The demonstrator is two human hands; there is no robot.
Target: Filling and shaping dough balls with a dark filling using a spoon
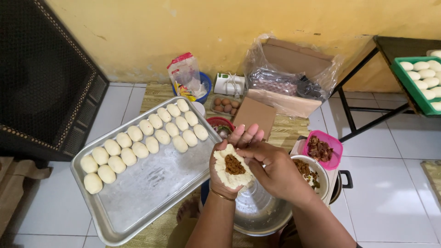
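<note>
The fingers (pixel 250 138) of the left hand (pixel 229 167) are spread and cupped under a flattened round of dough (pixel 225 177), which lies open in the palm with a brown filling (pixel 234 165) heaped at its middle. The right hand (pixel 273 167) comes in from three o'clock, its fingers drawn together and pinching the dough's edge beside the filling. Both hands hang above a steel bowl (pixel 257 213) at six o'clock.

The dough looks soft, light and pliable — likely to stretch thin or tear if pulled hard, and a little tacky. Its rim, clear of the filling, seems the sound place to grip, with the palm bearing the weight from below.

At nine o'clock a metal tray (pixel 151 193) holds two rows of shaped dough pieces (pixel 151 133). At three o'clock sit a white bowl (pixel 321 177) and a pink tub (pixel 337 144), both with more brown filling. Toward twelve o'clock lie eggs (pixel 226 104) and an open cardboard box (pixel 289 87); a green crate (pixel 413 89) of dough stands at two o'clock on a dark desk (pixel 399 46).
</note>
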